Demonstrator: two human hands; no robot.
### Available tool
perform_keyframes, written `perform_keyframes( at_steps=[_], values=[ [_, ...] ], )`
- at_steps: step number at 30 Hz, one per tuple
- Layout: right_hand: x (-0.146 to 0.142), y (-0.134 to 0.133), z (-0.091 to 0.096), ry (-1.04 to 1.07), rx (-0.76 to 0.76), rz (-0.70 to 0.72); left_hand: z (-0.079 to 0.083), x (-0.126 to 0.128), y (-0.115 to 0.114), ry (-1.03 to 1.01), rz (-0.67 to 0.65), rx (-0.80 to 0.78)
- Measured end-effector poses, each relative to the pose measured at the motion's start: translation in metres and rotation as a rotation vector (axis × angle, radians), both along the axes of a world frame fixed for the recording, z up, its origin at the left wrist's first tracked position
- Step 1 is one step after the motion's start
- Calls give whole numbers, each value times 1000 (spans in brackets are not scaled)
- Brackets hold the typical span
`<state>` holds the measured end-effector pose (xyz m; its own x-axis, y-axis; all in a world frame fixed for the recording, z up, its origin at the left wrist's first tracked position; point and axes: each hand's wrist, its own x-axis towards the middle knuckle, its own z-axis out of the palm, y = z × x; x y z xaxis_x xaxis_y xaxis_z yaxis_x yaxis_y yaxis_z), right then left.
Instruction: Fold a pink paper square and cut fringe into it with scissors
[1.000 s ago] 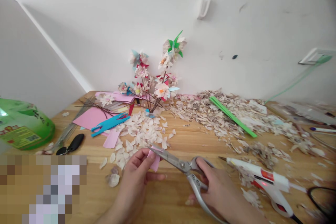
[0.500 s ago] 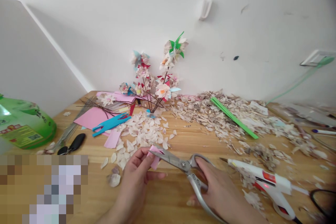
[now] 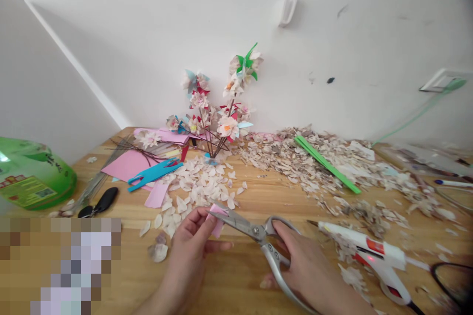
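Observation:
Between the thumb and fingers of my left hand is a small piece of pink paper. My right hand grips the handles of silver scissors. The scissor blades point left and lie across the pink paper, close to my left fingertips. Just beyond my left hand is a heap of pale dried petals. A white hot glue gun with a red glowing light lies to the right of my right hand.
Handmade flowers on twigs stand against the wall. Cut blue paper, pink sheets and a black key fob lie left. A green bottle stands far left. Green strips rest on brownish petals.
The whole view has shifted slightly. My hands, the pink paper and the scissors keep nearly the same position relative to each other.

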<state>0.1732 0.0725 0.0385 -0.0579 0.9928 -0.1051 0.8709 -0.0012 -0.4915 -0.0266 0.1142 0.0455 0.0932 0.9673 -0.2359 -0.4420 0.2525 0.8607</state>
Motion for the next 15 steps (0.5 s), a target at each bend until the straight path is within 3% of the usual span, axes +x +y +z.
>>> perform_keyframes(
  at_steps=[15],
  values=[
    [0,-2,0,-44,-35,-24,3,1,-1,-5,15,-30]
  ],
)
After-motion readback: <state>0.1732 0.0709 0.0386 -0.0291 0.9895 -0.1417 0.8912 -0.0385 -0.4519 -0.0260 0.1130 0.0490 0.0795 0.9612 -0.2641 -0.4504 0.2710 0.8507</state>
